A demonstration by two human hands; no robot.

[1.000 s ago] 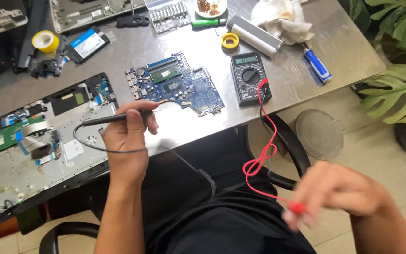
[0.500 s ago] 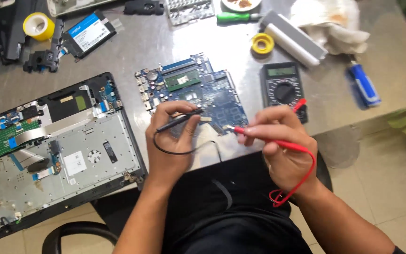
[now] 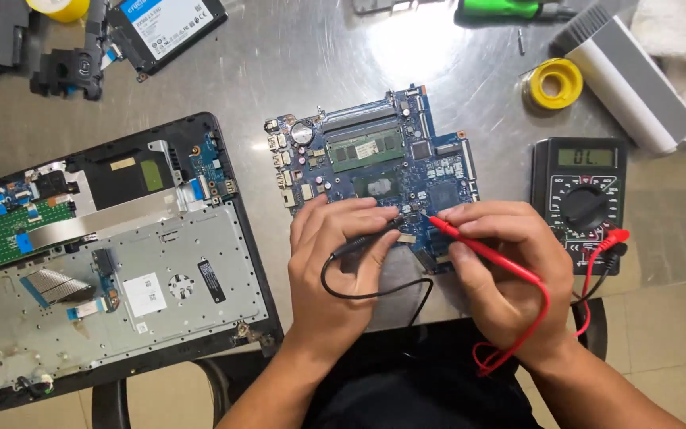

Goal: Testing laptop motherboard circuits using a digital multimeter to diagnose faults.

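surface: scuffed grey metal table point(image 3: 295, 71), head view looking straight down; tiled floor shows past its near edge at lower right.
board: blue laptop motherboard point(image 3: 375, 171) lies flat at table centre, green memory stick slotted in its upper half, bare chip die just below that.
left hand: left hand point(image 3: 335, 270) rests on the board's near edge, thumb and fingers pressed together around the black probe point(image 3: 375, 234); probe tip points right onto the board's lower edge.
black lead: black wire point(image 3: 367, 295) loops under the left palm and drops off the table edge.
right hand: right hand point(image 3: 510, 278) pinches the red probe point(image 3: 470, 242) pen-style; metal tip lands on the board just beside the black tip, the two tips near each other but whether they touch — cannot tell.
red lead: red wire point(image 3: 545, 314) curls around the right wrist and runs up to the meter's sockets.
meter: black digital multimeter point(image 3: 581, 199) lies flat right of the board, just beside the right hand, display lit, rotary dial mid-body.
left of board: opened laptop base point(image 3: 113, 262) with grey keyboard backplate exposed, small green board at its left.
far edge: yellow solder spool point(image 3: 553, 83), grey-white bar point(image 3: 637, 79), green-handled screwdriver point(image 3: 510, 9), blue-labelled drive point(image 3: 164, 24).
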